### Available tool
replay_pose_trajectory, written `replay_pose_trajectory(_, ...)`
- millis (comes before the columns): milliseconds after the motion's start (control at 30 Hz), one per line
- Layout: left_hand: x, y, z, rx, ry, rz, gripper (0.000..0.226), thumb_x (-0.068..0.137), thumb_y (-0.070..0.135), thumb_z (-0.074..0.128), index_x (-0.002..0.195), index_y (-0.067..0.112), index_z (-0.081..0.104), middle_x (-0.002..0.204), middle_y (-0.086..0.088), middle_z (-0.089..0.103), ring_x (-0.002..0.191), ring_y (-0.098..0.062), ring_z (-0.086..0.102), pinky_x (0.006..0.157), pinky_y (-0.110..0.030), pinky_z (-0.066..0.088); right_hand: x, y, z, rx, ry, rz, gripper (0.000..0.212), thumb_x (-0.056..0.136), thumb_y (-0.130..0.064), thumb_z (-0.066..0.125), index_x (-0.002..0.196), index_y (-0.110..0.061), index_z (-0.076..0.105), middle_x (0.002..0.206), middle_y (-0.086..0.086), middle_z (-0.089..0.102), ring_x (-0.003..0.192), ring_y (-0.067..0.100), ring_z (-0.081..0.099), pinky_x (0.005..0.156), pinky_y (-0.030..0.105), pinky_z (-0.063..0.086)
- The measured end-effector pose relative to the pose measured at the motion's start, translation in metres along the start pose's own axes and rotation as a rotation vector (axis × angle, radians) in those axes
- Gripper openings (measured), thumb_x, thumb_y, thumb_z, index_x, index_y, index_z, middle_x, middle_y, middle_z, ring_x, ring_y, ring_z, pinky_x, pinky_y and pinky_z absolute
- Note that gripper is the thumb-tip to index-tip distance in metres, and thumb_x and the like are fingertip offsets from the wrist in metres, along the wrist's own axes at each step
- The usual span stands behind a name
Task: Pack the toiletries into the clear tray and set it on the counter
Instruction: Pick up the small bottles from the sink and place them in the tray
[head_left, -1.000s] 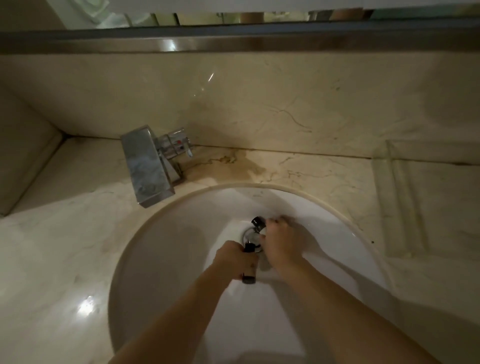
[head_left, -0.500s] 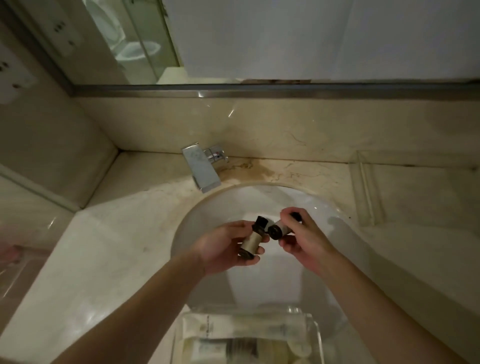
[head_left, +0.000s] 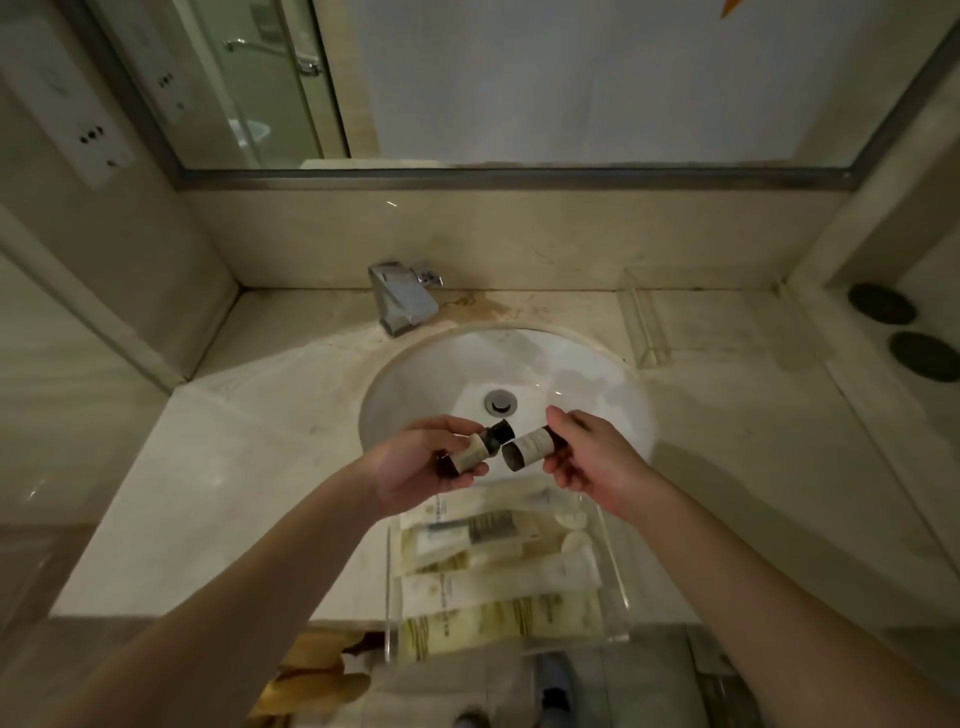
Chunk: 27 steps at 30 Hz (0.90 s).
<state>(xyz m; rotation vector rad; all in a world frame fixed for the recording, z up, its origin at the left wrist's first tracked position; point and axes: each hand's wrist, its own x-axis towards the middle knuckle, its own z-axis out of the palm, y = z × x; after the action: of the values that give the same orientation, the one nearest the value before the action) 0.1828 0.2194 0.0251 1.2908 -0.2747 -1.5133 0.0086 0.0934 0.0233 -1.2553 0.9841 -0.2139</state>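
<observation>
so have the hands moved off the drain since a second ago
Yes. Both hands, each holding a bottle, have come back from the drain toward the tray.

Tray (head_left: 615, 597) nearly full; faucet (head_left: 402, 301) blocks the sink's (head_left: 426, 374) back edge

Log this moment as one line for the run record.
left hand: holds small bottle | right hand: holds second bottle | both over sink | clear tray: partly packed, at counter's front edge

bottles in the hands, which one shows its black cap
The small bottle in the left hand: its black cap points toward the drain. The right hand bottle shows only its dark base.
</observation>
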Motion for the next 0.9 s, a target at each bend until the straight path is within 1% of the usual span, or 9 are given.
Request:
replay_pose_trajectory(167, -0.028, -0.031, -0.007, -0.027, -0.077, 0.017, 0.033, 0.076, -0.007, 0.054, 0.109, -0.002, 0.058, 0.099, -0.018, 0.060, 0.082, -0.026, 0.064, 0.062, -0.023, 0.057, -0.032, 0.025, 0.007, 0.026, 0.018, 0.062, 0.036, 0.097, -0.037, 0.046, 0.097, -0.003, 0.059, 0.063, 0.010, 0.064, 0.047, 0.018, 0.050, 0.050, 0.029, 0.036)
replay_pose_trajectory(300, -0.043, -0.051, -0.013, -0.029, -0.090, -0.010, 0.027, 0.087, -0.012, 0.049, 0.108, -0.003, 0.063, 0.103, -0.017, 0.065, 0.094, -0.028, 0.065, 0.086, -0.032, 0.057, -0.053, 0.047, 0.010, 0.032, 0.006, 0.122, 0.037, 0.099, -0.033, 0.044, 0.107, -0.001, 0.061, 0.069, 0.011, 0.066, 0.049, 0.016, 0.053, 0.045, 0.024, 0.039)
replay_pose_trajectory(400, -0.051, -0.063, -0.015, -0.014, -0.011, -0.010, 0.022, 0.087, -0.010, 0.050, 0.102, -0.001, 0.065, 0.100, -0.018, 0.067, 0.092, -0.030, 0.066, 0.080, -0.032, 0.059, -0.062, 0.062, 0.012, 0.042, -0.029, 0.141, 0.034, 0.099, -0.031, 0.046, 0.108, -0.002, 0.061, 0.073, 0.012, 0.067, 0.052, 0.016, 0.054, 0.048, 0.024, 0.040)
replay_pose_trajectory(500, -0.058, -0.077, -0.020, 0.182, 0.073, 0.036, 0.020, 0.087, -0.004, 0.058, 0.103, 0.002, 0.066, 0.094, -0.010, 0.066, 0.085, -0.022, 0.062, 0.071, -0.027, 0.054, -0.066, 0.076, 0.016, 0.022, -0.033, 0.150, 0.032, 0.097, -0.031, 0.050, 0.104, -0.002, 0.063, 0.071, 0.011, 0.066, 0.052, 0.015, 0.055, 0.049, 0.024, 0.041)
replay_pose_trajectory(600, -0.064, -0.093, -0.028, 0.356, 0.118, 0.081, 0.025, 0.082, -0.004, 0.066, 0.107, 0.001, 0.066, 0.098, -0.006, 0.066, 0.087, -0.016, 0.063, 0.068, -0.019, 0.052, -0.069, 0.089, 0.022, -0.022, -0.037, 0.162, 0.027, 0.096, -0.026, 0.052, 0.101, -0.002, 0.062, 0.069, 0.011, 0.066, 0.051, 0.015, 0.055, 0.049, 0.025, 0.041)
replay_pose_trajectory(700, -0.068, -0.108, -0.038, 0.564, 0.128, 0.129, 0.023, 0.079, -0.005, 0.070, 0.098, 0.008, 0.068, 0.093, -0.006, 0.068, 0.086, -0.020, 0.065, 0.075, -0.023, 0.055, -0.073, 0.098, 0.025, -0.112, -0.109, 0.172, 0.020, 0.096, -0.020, 0.052, 0.101, -0.002, 0.060, 0.075, 0.014, 0.068, 0.052, 0.015, 0.056, 0.048, 0.024, 0.041)
replay_pose_trajectory(767, -0.070, -0.115, -0.045, 0.870, 0.143, 0.182, 0.021, 0.079, 0.004, 0.072, 0.096, 0.017, 0.069, 0.091, -0.001, 0.069, 0.088, -0.019, 0.066, 0.083, -0.026, 0.053, -0.076, 0.102, 0.025, -0.217, -0.155, 0.179, 0.015, 0.095, -0.018, 0.053, 0.099, -0.004, 0.059, 0.080, 0.015, 0.070, 0.053, 0.014, 0.056, 0.048, 0.023, 0.041)
replay_pose_trajectory(833, -0.074, -0.120, -0.049, 1.121, 0.144, 0.238, 0.021, 0.079, 0.014, 0.072, 0.100, 0.020, 0.070, 0.091, 0.007, 0.068, 0.088, -0.013, 0.065, 0.083, -0.021, 0.051, -0.077, 0.106, 0.026, -0.322, -0.173, 0.191, 0.014, 0.093, -0.017, 0.056, 0.101, -0.006, 0.057, 0.081, 0.013, 0.072, 0.054, 0.013, 0.055, 0.047, 0.021, 0.039)
replay_pose_trajectory(900, -0.079, -0.122, -0.048, 1.225, 0.126, 0.283, 0.024, 0.079, 0.018, 0.072, 0.102, 0.020, 0.069, 0.091, 0.011, 0.065, 0.086, -0.008, 0.062, 0.080, -0.014, 0.048, -0.077, 0.110, 0.025, -0.401, -0.186, 0.199, 0.015, 0.092, -0.018, 0.057, 0.101, -0.007, 0.056, 0.082, 0.011, 0.073, 0.053, 0.012, 0.053, 0.046, 0.021, 0.036)
